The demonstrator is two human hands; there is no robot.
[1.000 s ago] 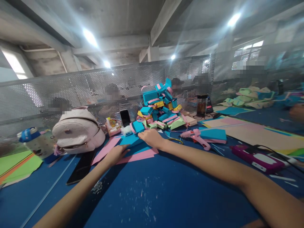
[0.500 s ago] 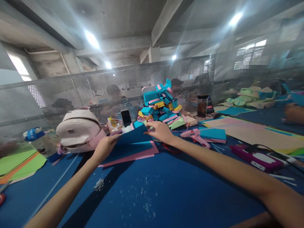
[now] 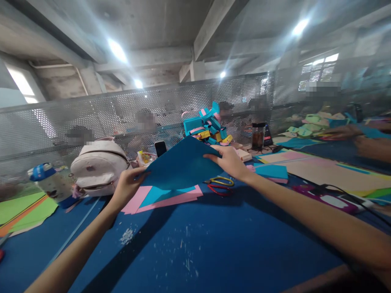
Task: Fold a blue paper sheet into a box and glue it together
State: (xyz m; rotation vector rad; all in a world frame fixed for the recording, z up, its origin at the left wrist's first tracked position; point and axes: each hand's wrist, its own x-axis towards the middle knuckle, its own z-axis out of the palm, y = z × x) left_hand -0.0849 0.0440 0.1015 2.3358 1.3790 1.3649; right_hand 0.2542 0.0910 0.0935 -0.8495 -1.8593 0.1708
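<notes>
A sheet of blue paper (image 3: 183,165) is held up above the table between both hands, its far corner pointing up and away. My left hand (image 3: 130,183) pinches its left edge. The right edge is gripped by my right hand (image 3: 230,160), thumb and fingers closed on it. Beneath the lifted sheet lie pink sheets (image 3: 183,197) with a blue sheet (image 3: 161,195) on top. A pair of scissors (image 3: 220,185) with red and yellow handles rests just under my right hand.
Behind the sheet rises a heap of blue, pink and yellow folded paper pieces (image 3: 210,122). A white backpack (image 3: 100,167) and a bottle (image 3: 53,185) stand left. On the right are a jar (image 3: 258,136), a magenta device (image 3: 326,199) with a cable, and a co-worker's hand (image 3: 372,146).
Both hands have spread apart with the blue sheet, which is now raised and opened out to view. The scissors and more of the pink sheets are uncovered.
</notes>
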